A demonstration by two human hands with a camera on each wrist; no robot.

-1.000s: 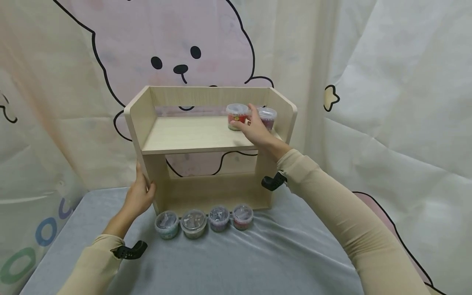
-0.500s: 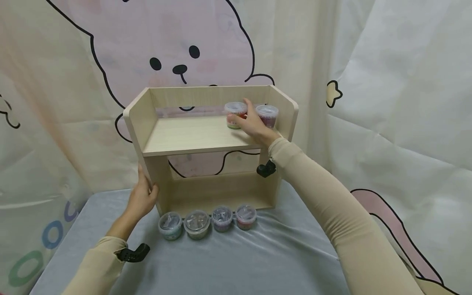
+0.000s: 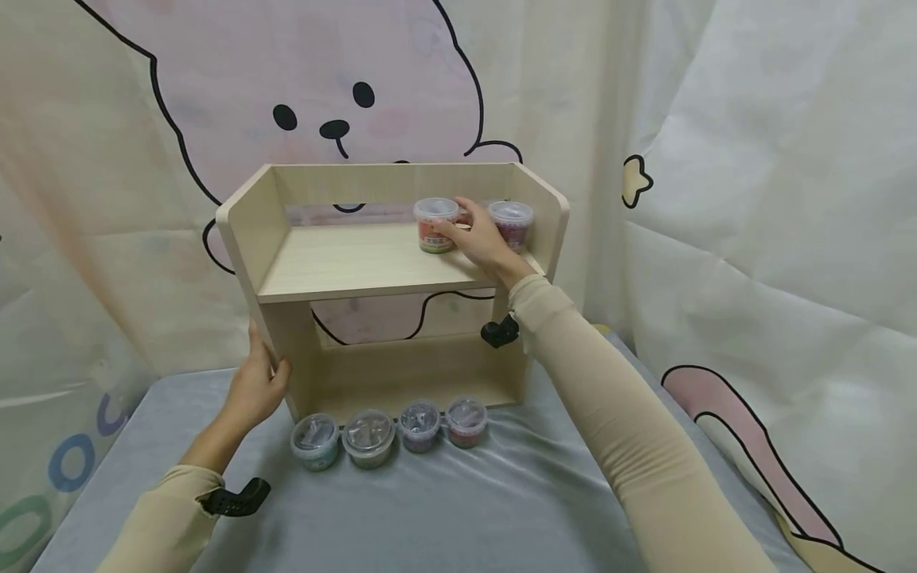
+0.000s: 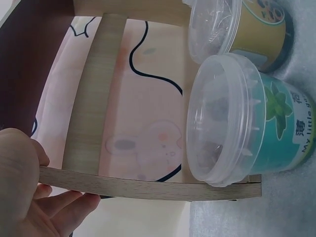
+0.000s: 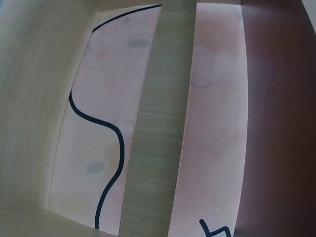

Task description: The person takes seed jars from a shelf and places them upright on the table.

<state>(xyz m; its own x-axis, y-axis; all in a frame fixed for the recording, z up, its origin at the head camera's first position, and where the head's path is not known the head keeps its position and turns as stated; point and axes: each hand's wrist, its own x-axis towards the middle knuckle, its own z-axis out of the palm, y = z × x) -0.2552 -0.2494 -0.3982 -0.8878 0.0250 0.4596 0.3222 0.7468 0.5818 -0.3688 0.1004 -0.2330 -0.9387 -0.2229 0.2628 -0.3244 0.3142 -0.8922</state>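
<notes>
On the upper board of a pale wooden shelf, my right hand holds a small lidded plastic tub with a red-orange label between thumb and fingers. A second tub, purple-red, stands behind that hand near the right side panel. My left hand grips the shelf's left side panel; the left wrist view shows the thumb on one face of its edge and fingers on the other. Neither the right hand nor its tub appears in the right wrist view, which looks into the lower compartment.
Several lidded tubs stand in a row before the shelf on the blue-grey cloth, among them a teal-labelled tub and a tan-labelled tub. A curtain with cartoon drawings hangs behind and beside the table.
The red-labelled tub has moved left along the upper board with my right hand, widening the gap to the purple-red tub. My left hand keeps its grip on the side panel.
</notes>
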